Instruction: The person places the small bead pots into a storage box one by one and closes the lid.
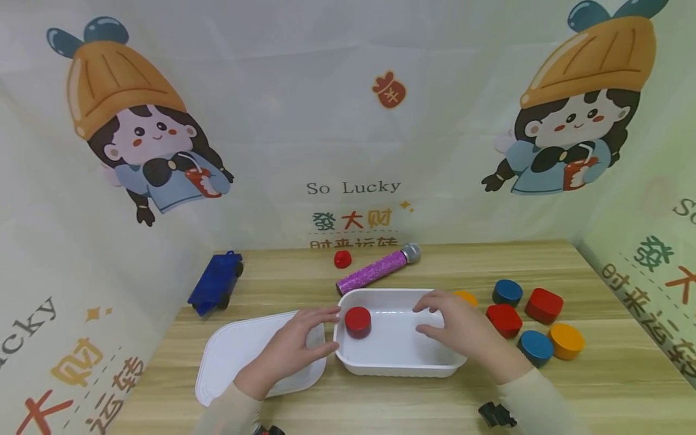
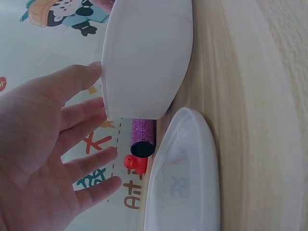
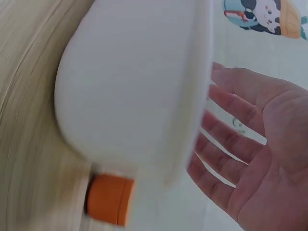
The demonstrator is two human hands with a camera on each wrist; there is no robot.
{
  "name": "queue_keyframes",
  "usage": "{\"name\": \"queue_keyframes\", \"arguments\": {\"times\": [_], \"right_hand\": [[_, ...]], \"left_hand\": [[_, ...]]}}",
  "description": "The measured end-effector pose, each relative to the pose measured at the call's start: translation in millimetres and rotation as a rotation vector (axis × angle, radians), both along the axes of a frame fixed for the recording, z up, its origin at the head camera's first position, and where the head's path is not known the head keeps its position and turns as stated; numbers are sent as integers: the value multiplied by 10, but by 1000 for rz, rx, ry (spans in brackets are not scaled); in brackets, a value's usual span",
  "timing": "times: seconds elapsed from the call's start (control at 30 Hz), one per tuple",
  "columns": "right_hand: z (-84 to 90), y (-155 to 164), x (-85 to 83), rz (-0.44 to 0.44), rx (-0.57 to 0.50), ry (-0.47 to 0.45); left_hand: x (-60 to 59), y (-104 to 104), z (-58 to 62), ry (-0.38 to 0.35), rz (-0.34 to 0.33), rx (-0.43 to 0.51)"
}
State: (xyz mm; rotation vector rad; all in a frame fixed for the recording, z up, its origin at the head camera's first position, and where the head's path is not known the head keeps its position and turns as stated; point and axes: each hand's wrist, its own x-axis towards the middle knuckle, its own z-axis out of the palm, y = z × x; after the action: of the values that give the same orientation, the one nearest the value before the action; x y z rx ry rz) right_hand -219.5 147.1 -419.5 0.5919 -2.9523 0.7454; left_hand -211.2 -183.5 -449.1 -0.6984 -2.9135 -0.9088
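left grip (image 1: 296, 344) open at tray (image 1: 399, 361) | right grip (image 1: 457, 326) hides tray corner

Both forearms reach in from the near edge, angled toward each other, in pale sleeves. The left hand (image 1: 296, 347) lies palm down, fingers straight and slightly spread, pointing right. The right hand (image 1: 454, 326) hovers with its fingers loosely extended toward the left, thumb apart below them, gripping nothing.
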Motion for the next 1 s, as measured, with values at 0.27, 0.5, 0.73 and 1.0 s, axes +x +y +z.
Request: {"name": "queue_keyframes", "arguments": {"times": [0.27, 0.5, 0.73, 1.0], "right_hand": [[50, 394, 156, -16, 10, 60], [-32, 723, 275, -4, -26, 150], [-65, 1036, 350, -30, 40, 213], [-75, 1471, 422, -50, 130, 206]], "left_hand": [[-16, 23, 4, 11, -2, 8], [-17, 20, -7, 0, 8, 7], [-6, 18, -28, 13, 11, 21], [-18, 30, -52, 18, 4, 15]]}}
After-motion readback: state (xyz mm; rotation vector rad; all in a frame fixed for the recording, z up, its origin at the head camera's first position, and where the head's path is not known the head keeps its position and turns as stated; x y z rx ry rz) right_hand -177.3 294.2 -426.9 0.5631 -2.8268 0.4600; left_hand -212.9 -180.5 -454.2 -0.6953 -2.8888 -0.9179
